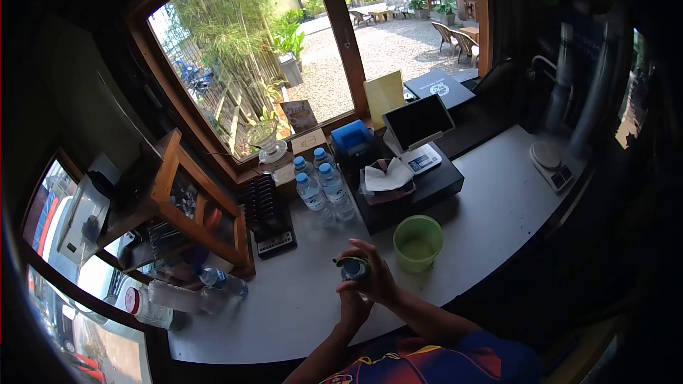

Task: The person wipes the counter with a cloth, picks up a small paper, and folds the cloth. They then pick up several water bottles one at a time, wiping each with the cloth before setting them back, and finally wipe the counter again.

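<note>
Close in front of my body, over the counter, both hands meet at a small bottle (353, 271) with a dark bluish top and a greenish edge; its exact kind is hard to make out. My left hand (351, 304) is closed round its lower part. My right hand (382, 276) curls about the upper part, thumb on the near side and fingers arched over the far side. The fingers hide most of the bottle's body. A green plastic bucket (417, 243) stands just right of my right hand. Several water bottles (325, 188) with blue caps stand beyond my hands.
A black cash drawer (448, 183) carries a tablet (418, 122), a blue printer (352, 138) and tissues (388, 176). To the left are a wooden shelf (206, 203), a lying bottle (223, 281) and a red-lidded jar (149, 309). A scale (549, 163) sits far right.
</note>
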`<act>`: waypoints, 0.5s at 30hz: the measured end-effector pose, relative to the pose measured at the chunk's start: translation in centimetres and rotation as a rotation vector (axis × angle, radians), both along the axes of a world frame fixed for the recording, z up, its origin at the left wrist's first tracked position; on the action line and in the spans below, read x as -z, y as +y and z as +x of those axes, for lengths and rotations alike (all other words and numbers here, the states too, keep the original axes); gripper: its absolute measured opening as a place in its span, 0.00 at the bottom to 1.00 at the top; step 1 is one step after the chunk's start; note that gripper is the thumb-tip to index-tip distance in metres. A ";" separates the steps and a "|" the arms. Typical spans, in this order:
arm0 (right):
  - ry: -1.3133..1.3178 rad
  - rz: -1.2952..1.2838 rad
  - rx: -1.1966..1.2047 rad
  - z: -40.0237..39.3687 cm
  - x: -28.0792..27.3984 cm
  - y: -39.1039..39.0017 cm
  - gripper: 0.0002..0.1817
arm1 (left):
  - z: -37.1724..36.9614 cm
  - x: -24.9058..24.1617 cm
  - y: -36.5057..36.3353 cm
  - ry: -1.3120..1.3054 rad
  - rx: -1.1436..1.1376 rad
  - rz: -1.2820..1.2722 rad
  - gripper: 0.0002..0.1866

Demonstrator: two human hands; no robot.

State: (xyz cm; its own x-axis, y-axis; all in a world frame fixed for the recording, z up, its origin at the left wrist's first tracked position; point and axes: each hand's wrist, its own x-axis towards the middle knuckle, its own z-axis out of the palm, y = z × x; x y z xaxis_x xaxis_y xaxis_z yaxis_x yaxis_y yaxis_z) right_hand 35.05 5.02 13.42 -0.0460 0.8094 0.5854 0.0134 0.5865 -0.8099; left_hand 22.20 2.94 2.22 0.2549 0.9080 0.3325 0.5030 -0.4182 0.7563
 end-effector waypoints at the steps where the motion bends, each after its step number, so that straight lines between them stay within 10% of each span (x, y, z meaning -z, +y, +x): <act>1: -0.009 0.018 0.033 -0.2 0.2 -0.3 0.59 | 0.2 -0.3 -0.3 -0.055 -0.020 0.006 0.37; 6: -0.128 -0.021 0.138 -0.3 5.7 -1.0 0.59 | -0.7 -0.3 -0.7 -0.019 0.060 0.004 0.33; 9: 0.181 -0.403 -0.191 0.4 10.3 -2.1 0.60 | -0.9 -1.6 -0.9 -0.171 0.115 -0.178 0.31; 15: -0.268 -0.369 -0.038 1.8 10.4 -2.7 0.58 | -2.2 1.9 0.9 -0.063 0.052 -0.156 0.34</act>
State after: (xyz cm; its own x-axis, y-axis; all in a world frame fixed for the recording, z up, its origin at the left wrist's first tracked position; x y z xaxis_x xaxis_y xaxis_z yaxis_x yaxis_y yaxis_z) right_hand 36.88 2.30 3.04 -0.1897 0.9565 0.2217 0.2351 0.2635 -0.9356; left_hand 19.95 3.87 0.32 0.2862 0.9359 0.2056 0.4335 -0.3178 0.8432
